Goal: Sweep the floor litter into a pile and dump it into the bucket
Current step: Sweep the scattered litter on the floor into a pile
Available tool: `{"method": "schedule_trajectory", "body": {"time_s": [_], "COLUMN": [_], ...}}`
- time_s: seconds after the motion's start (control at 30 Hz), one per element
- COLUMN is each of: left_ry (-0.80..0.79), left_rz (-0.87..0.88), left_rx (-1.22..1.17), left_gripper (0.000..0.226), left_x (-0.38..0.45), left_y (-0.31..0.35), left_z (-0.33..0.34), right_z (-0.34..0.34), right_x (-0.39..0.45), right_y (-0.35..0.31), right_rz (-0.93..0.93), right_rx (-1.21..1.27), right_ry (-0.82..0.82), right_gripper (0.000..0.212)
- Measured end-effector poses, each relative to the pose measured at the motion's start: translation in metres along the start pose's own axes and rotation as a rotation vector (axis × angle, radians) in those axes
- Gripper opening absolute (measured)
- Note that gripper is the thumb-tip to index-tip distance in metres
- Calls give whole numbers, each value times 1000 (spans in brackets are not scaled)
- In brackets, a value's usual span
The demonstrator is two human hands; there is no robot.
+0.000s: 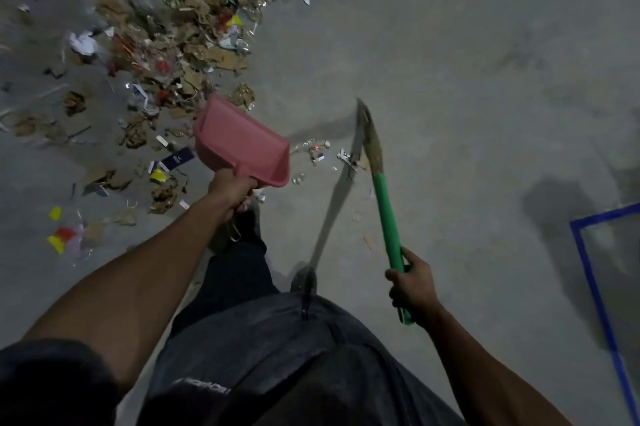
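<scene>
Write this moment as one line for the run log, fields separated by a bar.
left hand: grips pink dustpan, lifted | right hand: grips green broom | litter: spread on floor | bucket: not visible

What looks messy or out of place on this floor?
Litter, mostly torn cardboard and wrappers, sprawls across the upper left floor, loosely heaped rather than tidy. A few stray scraps lie apart between the pink dustpan and the broom. No bucket is in view.

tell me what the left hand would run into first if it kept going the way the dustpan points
Likely the litter pile: the left hand aims the pink dustpan up and left at its near edge, though depth is unclear.
</scene>
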State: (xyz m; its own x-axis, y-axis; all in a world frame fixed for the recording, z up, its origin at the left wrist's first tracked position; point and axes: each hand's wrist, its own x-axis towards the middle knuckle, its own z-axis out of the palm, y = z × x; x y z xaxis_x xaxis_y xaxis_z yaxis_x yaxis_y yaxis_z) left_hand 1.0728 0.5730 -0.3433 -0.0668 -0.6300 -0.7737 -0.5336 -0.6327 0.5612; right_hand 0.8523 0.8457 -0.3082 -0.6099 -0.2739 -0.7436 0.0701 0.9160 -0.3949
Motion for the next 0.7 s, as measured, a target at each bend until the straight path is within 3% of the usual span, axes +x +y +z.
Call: {"method": "schedule_trajectory", "body": {"time_s": [0.17, 0.3, 0.53, 0.7], "left_ry": [-38, -54, -15, 13], "left_rz": [4, -6, -29, -45], "left_rx": [26, 88, 88, 101], "left_gripper": [5, 3, 7, 13], "left_x": [-8, -5, 8, 13], "left_y": [-1, -3, -8, -13], "left_z": [18, 17, 1, -7], "right_z": [-28, -14, 56, 55], "right_x": [3, 22, 51, 52], "right_y": [39, 22, -65, -84], "right_rz": [148, 208, -74, -141], "right_rx": [-18, -119, -399, -258], "right_ry": [37, -82, -328, -283], "right_gripper": [65, 69, 62, 71]}}
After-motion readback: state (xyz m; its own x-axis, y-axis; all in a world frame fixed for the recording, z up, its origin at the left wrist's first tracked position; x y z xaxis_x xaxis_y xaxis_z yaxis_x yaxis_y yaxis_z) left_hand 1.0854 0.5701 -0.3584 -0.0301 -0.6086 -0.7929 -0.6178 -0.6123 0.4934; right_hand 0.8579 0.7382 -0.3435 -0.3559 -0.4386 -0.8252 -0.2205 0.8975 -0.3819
